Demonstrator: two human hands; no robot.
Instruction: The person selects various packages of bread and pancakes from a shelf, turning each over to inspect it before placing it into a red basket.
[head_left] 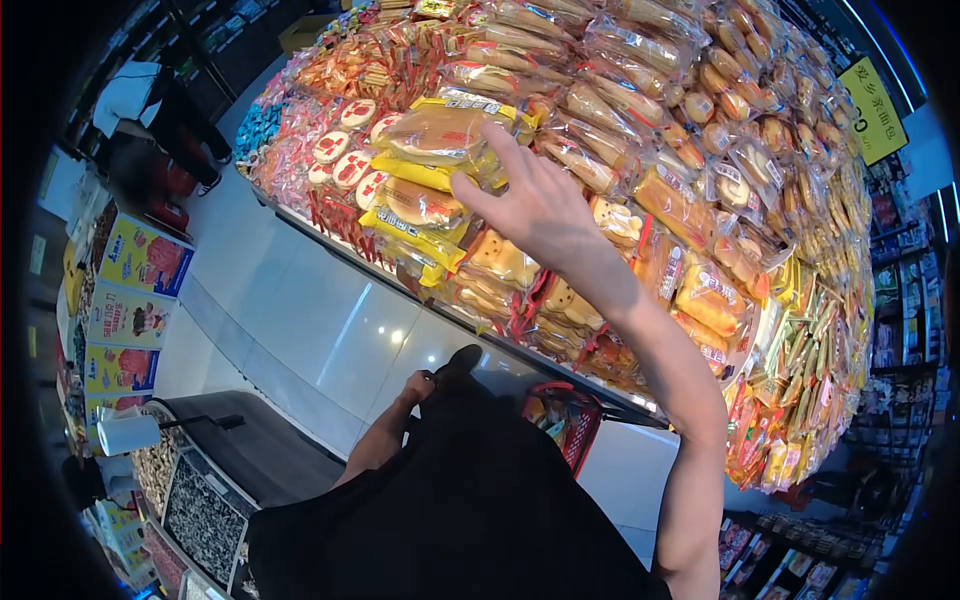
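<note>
My right hand (540,205) reaches over the heaped display with its fingers spread. Its index finger overlaps the right end of a bread in a clear and yellow wrapper (432,135). The thumb points toward a second yellow-wrapped bread (420,203), just below the first. Under my wrist lie bear-faced breads (500,258) in clear bags. Down by my dark clothing, my left hand (418,386) is closed, its fingers curled; what it holds, if anything, is hidden. A dark shoe (458,362) shows close beside it.
Round white packages with red prints (350,170) lie left of the yellow breads. Long bagged breads (600,105) fill the back. A red basket (580,440) stands by the display's front edge. Bins of bagged goods (205,510) are at lower left. A person (130,95) stands at upper left.
</note>
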